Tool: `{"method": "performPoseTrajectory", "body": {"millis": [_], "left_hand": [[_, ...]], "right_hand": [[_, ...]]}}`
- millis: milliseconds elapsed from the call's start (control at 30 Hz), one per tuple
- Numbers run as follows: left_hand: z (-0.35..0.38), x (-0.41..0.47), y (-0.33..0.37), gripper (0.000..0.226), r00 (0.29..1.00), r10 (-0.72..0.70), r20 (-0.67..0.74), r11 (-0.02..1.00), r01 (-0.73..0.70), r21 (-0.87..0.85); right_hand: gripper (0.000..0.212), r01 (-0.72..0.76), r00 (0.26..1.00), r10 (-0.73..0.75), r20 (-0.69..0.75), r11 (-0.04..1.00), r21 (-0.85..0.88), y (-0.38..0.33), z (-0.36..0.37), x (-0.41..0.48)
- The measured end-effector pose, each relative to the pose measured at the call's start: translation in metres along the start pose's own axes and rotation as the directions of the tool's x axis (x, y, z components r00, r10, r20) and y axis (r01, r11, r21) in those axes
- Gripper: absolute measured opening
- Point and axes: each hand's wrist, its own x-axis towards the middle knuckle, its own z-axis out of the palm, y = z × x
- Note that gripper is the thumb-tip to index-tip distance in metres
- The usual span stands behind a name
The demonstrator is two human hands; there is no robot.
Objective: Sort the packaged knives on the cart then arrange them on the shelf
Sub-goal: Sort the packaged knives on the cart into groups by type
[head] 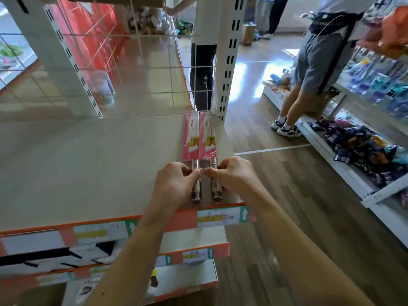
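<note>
Two packaged knives lie side by side at the right end of the white shelf (88, 164), blades in pink card sleeves pointing away from me, metal handles toward the front edge. My left hand (174, 184) pinches the handle of the left knife (191, 138). My right hand (231, 173) pinches the handle of the right knife (207, 135). The fingertips of both hands nearly touch between the two handles. The cart is not in view.
A white slotted upright (228, 62) stands right behind the knives. Wire mesh (123, 62) backs the shelf. Lower shelves with orange price strips (198, 253) sit below. A person's legs (291, 107) stand in the aisle to the right, beside another shelf of goods (362, 149).
</note>
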Motion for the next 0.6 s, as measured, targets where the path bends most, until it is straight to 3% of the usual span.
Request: {"method": "performPoseTrajectory", "body": {"millis": [167, 600], "left_hand": [[0.004, 0.001, 0.001, 0.03, 0.999, 0.039, -0.032, 0.998, -0.037, 0.059], [0.017, -0.001, 0.0, 0.035, 0.992, 0.099, -0.078, 0.992, -0.092, 0.091]], "right_hand": [[0.039, -0.001, 1.0, 0.001, 0.027, 1.0, 0.004, 0.001, -0.002, 0.001], [0.035, 0.112, 0.991, -0.12, -0.063, 0.986, -0.119, 0.003, -0.006, -0.008]]}}
